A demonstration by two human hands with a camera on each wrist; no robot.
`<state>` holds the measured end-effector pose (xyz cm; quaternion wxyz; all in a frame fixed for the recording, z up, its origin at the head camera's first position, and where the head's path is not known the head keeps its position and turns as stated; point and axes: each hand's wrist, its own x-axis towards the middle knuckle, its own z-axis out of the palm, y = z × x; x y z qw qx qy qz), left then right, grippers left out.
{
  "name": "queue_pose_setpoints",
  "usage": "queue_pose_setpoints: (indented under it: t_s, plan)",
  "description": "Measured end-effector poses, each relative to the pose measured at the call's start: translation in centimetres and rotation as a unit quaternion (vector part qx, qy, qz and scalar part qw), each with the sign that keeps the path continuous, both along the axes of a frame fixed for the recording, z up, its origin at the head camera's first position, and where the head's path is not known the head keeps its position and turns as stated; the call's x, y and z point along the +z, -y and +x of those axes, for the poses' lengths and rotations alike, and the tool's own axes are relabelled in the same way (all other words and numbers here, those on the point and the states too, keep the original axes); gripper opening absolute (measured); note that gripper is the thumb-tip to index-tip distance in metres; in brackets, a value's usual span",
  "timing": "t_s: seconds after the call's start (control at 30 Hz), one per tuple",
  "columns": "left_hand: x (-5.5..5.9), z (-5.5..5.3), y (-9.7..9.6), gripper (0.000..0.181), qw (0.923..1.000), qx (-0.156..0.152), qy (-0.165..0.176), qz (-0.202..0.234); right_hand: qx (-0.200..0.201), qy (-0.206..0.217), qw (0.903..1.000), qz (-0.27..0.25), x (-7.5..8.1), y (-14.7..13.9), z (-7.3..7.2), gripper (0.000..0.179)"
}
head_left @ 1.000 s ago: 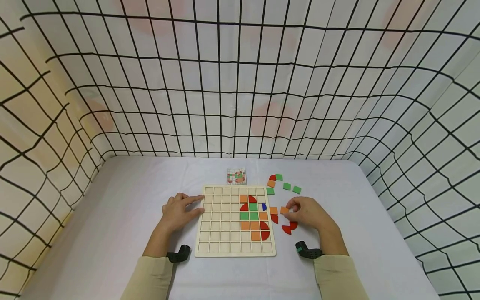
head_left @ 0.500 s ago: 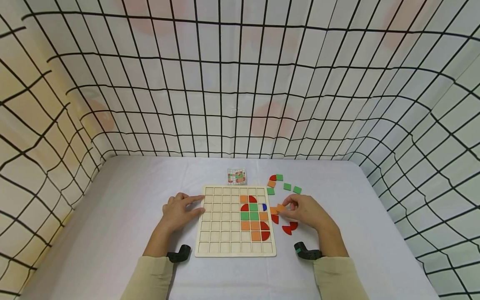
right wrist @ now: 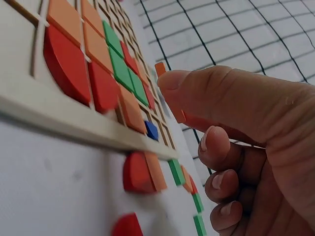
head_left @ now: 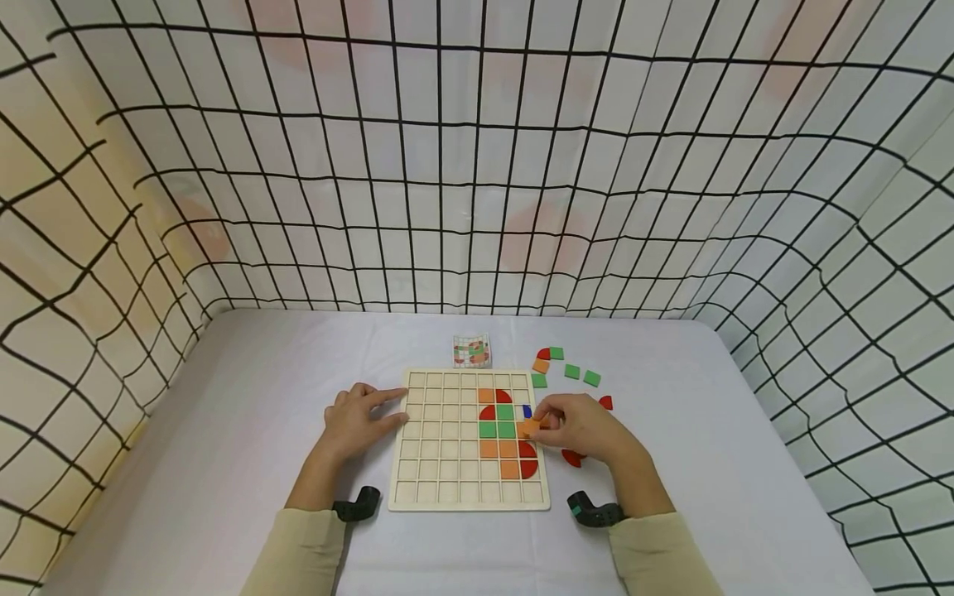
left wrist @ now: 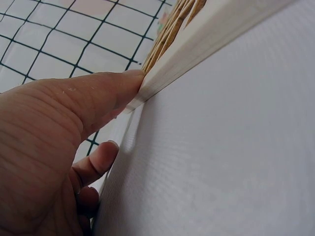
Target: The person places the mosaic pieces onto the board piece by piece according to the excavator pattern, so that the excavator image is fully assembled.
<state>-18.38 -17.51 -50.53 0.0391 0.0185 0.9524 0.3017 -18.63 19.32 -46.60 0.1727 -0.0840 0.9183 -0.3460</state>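
A pale wooden grid board (head_left: 436, 472) lies on the white cloth, with orange and green squares and red quarter-round tiles in its right-hand cells. My left hand (head_left: 354, 424) rests at its left side; index fingertip and thumb tip touch the frame. In the left wrist view the thumb (left wrist: 113, 88) lies against the board's side. My right hand (head_left: 585, 426) pinches an orange square tile (right wrist: 160, 68) between thumb and index finger, above the board's right edge. Near it a small blue tile (head_left: 527, 410) sits in a cell. The right hand hides the tiles just beside the board.
A small printed pattern card (head_left: 471, 352) lies behind the board. Loose green tiles (head_left: 571, 372), an orange tile (head_left: 541, 366) and red tiles (head_left: 572, 458) are scattered right of it. Black wire mesh (head_left: 477, 223) encloses the table at the back and sides.
My right hand has moved left with the orange tile, from the loose tiles to over the board's right edge. A red tile behind that hand now shows. The left hand stays put.
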Motion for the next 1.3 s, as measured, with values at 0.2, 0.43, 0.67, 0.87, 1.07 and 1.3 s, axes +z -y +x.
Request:
queue_pose_setpoints:
  t_s: [0.2,0.43,0.67,0.87,1.07,1.3]
  plan:
    - [-0.1,0.0,0.0,0.049,1.0,-0.003,-0.001,-0.006,0.029,-0.008,0.9995,0.008,0.0,1.2,0.5,0.017]
    - [-0.1,-0.1,0.0,0.048,1.0,0.0,0.003,-0.006,0.069,-0.021,0.997,0.028,-0.3,2.8,0.7,0.019]
    - [-0.1,-0.1,0.0,0.048,1.0,0.0,0.004,-0.003,0.122,-0.032,0.9913,0.038,-0.5,3.7,1.1,0.018]
    - [-0.1,0.0,0.1,0.048,1.0,-0.003,0.001,-0.002,0.154,-0.041,0.9865,0.037,-0.9,4.7,1.6,0.016]
    - [-0.1,0.0,0.1,0.048,1.0,-0.004,-0.001,-0.004,0.181,-0.076,0.9792,0.051,-1.1,5.3,1.9,0.015]
    - [-0.2,0.0,0.1,0.048,1.0,-0.004,0.0,-0.003,0.183,-0.066,0.979,0.061,-1.2,5.8,2.1,0.017]
